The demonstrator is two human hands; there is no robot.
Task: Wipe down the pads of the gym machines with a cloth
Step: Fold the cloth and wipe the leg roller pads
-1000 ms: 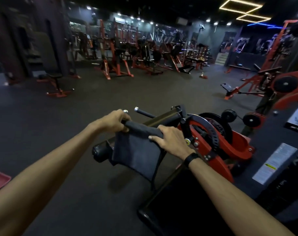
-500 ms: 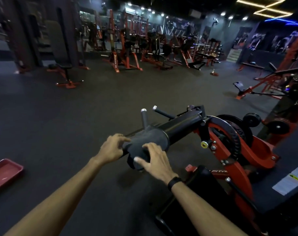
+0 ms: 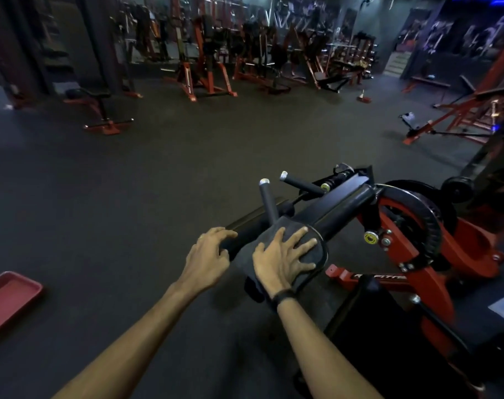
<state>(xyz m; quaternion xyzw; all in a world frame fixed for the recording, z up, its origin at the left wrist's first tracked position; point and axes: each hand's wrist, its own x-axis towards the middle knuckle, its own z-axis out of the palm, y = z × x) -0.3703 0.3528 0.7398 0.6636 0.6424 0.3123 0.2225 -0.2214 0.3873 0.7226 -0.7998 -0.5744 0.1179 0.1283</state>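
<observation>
The right hand (image 3: 282,260) lies flat, fingers spread, pressing the grey cloth (image 3: 276,224) onto the roller pad (image 3: 246,233) in the middle of the frame. A second ago the cloth hung loose from both hands. Now the left hand (image 3: 207,251) curls round the bare pad beside it. I think the rubbing has only just started. More red machines (image 3: 204,67) wait up top.

The right hand (image 3: 279,260) lies spread flat on a dark grey cloth (image 3: 246,257) draped over the black cylindrical roller pad (image 3: 249,230). Just left of the cloth, the left hand (image 3: 207,254) curls its fingers over the pad. Beyond the pad rises a black upright handle (image 3: 268,203), to its right stands the red steel machine frame (image 3: 429,272), and far to its left, on the floor, lies a red plastic tray (image 3: 9,298).
</observation>
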